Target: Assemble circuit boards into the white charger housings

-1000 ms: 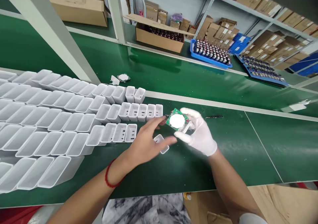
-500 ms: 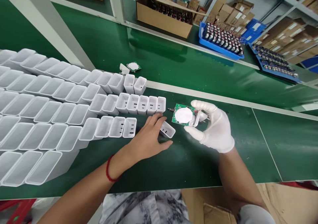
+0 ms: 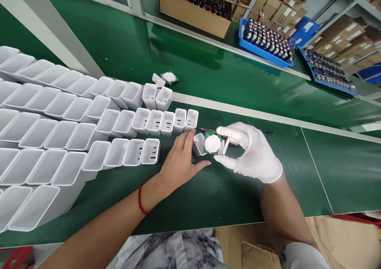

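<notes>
One green circuit board (image 3: 212, 144), white disc facing the camera, is pinched at its edge by the gloved right hand (image 3: 253, 153) just above the bench mat (image 3: 226, 197). Left hand (image 3: 181, 163) clasps a white housing (image 3: 198, 144), tilted against the board, probably to align them. Rows of empty housings (image 3: 89, 118) lie to the left, within reach.

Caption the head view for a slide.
Gloved right hand holds a circuit board next to a white shell held in the bare left hand over a green bench.
</notes>
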{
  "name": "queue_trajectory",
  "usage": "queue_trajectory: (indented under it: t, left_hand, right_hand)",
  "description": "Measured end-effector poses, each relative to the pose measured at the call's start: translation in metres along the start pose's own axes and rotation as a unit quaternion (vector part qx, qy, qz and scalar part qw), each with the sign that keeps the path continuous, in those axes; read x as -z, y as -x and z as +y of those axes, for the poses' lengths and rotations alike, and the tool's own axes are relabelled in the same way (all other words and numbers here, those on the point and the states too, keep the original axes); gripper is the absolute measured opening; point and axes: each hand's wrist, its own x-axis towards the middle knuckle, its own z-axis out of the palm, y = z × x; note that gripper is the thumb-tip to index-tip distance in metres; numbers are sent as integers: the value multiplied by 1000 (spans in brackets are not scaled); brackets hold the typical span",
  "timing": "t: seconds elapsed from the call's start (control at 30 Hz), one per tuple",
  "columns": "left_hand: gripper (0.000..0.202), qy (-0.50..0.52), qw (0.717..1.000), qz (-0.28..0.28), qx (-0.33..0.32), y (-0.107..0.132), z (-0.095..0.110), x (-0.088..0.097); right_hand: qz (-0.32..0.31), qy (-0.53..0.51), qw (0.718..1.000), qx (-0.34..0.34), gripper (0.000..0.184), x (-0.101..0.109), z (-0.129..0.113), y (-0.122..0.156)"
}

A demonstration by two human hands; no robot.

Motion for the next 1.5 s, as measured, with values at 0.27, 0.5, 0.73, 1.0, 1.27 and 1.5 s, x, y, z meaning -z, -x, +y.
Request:
queue_trajectory:
  t: [0.27, 0.5, 0.73, 1.0, 1.27, 1.5]
  left_hand:
    - [61, 149, 988, -11, -29, 1, -8, 6]
    - [53, 212, 974, 8, -77, 3, -5, 7]
    - [54, 215, 971, 7, -105, 5, -6, 7]
    - [51, 183, 977, -10, -110, 5, -5, 10]
    - [49, 177, 977, -13, -116, 4, -4, 12]
    - [49, 171, 979, -22, -111, 5, -4, 12]
  right_hand:
    - [-1, 61, 996, 61, 48, 5, -11, 4]
    - [17, 95, 988, 118, 42, 5, -28, 6]
    - [-2, 143, 983, 117, 25, 2, -36, 5]
    - [-22, 194, 977, 88, 20, 1, -45, 7]
    - [-46, 200, 975, 79, 15, 1, -48, 7]
    - [-60, 214, 974, 36, 12, -1, -53, 8]
